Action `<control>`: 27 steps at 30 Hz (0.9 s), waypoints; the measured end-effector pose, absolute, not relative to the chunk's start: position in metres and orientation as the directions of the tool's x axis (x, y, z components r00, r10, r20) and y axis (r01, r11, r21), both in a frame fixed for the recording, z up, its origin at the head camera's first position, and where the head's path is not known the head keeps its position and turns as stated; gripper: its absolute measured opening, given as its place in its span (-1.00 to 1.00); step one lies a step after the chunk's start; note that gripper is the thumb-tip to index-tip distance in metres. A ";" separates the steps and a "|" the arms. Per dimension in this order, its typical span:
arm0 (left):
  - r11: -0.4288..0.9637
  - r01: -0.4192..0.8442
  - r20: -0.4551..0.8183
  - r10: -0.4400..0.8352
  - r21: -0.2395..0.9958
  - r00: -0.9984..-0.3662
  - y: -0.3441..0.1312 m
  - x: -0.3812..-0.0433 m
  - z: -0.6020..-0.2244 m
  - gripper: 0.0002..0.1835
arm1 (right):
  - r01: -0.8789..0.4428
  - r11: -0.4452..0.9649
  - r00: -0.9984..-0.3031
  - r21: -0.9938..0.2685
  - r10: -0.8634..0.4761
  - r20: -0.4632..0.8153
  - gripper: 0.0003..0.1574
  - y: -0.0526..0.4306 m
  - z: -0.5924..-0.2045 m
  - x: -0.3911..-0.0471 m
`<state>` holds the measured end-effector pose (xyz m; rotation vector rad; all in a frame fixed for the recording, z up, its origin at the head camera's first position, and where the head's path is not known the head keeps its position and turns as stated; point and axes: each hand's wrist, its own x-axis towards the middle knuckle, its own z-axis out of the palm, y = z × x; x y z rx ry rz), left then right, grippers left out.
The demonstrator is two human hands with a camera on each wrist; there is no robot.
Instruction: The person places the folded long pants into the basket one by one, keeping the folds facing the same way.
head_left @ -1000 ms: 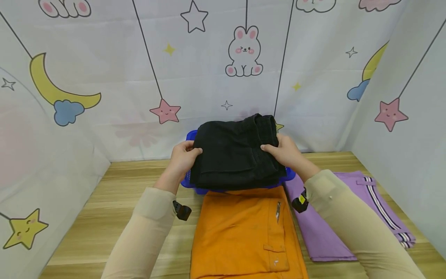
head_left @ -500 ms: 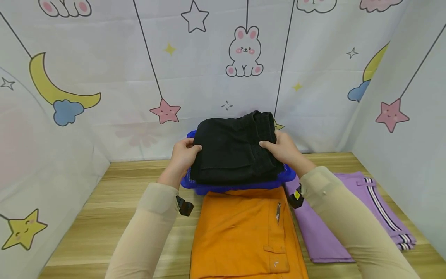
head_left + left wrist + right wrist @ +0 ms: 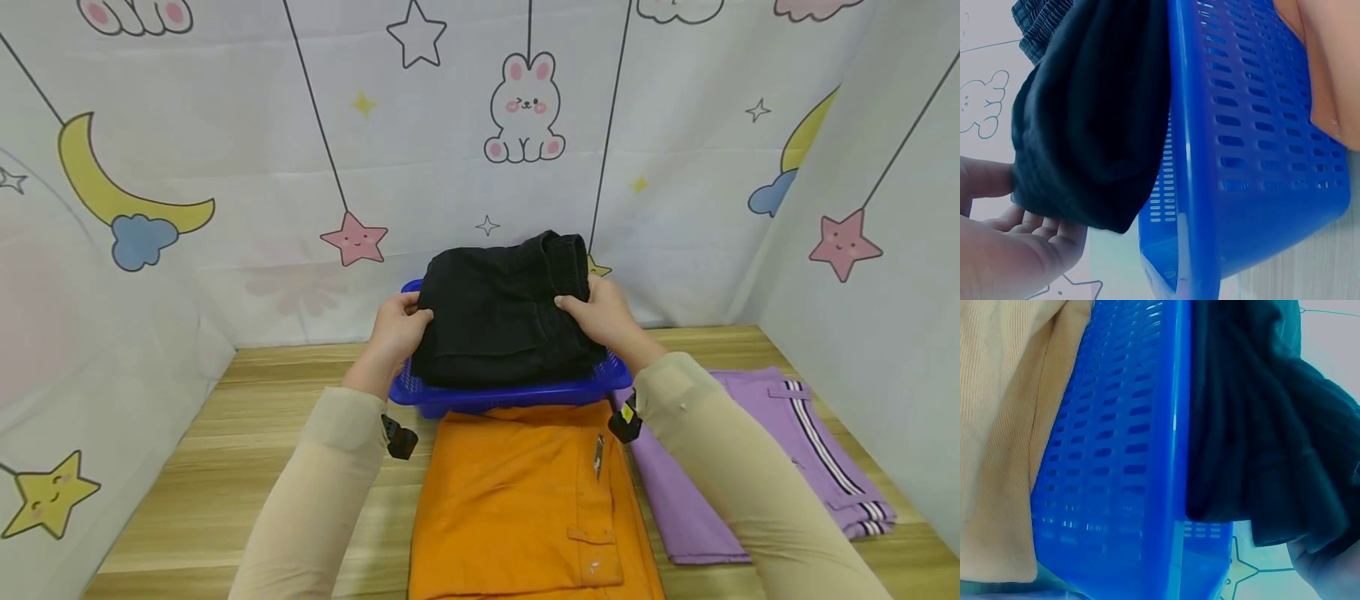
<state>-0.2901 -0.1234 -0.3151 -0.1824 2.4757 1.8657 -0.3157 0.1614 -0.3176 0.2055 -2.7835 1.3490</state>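
Note:
A pair of folded black trousers (image 3: 487, 317) is held between my two hands, over the blue plastic basket (image 3: 517, 395). My left hand (image 3: 395, 329) pinches their left edge, thumb on top and fingers below. At the opposite edge, by the waistband, my right hand (image 3: 606, 315) grips them with the thumb on top. In the left wrist view the thick folded end of the trousers (image 3: 1091, 125) hangs beside the basket's rim (image 3: 1194, 187). In the right wrist view the layered folds (image 3: 1254, 444) reach down inside the rim, and most of the right hand (image 3: 1335, 569) is hidden.
Folded orange trousers (image 3: 517, 508) lie right in front of the basket on the wooden table (image 3: 187, 492). To their right lie folded purple trousers (image 3: 757, 417) with striped trim, partly under the right sleeve. A patterned white cloth (image 3: 285, 167) stands close behind the basket.
Both hands have carried the black trousers slightly away from me, with the right hand also moving left. More of the basket's front rim shows now. The orange and purple trousers have stayed put.

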 end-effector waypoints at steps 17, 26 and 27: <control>0.318 -0.144 -0.158 0.019 0.937 -0.987 -0.122 -0.296 -0.332 -0.45 | -0.095 0.647 -0.995 -0.756 -0.083 0.054 -0.57 0.152 -0.333 -0.320; 0.344 -0.166 -0.189 0.033 0.924 -0.981 -0.122 -0.294 -0.338 -0.40 | -0.080 0.653 -0.996 -0.753 -0.076 0.040 -0.57 0.148 -0.340 -0.320; 0.346 -0.167 -0.190 0.033 0.923 -0.981 -0.122 -0.294 -0.339 -0.40 | -0.073 0.651 -0.997 -0.755 -0.073 0.033 -0.57 0.148 -0.341 -0.320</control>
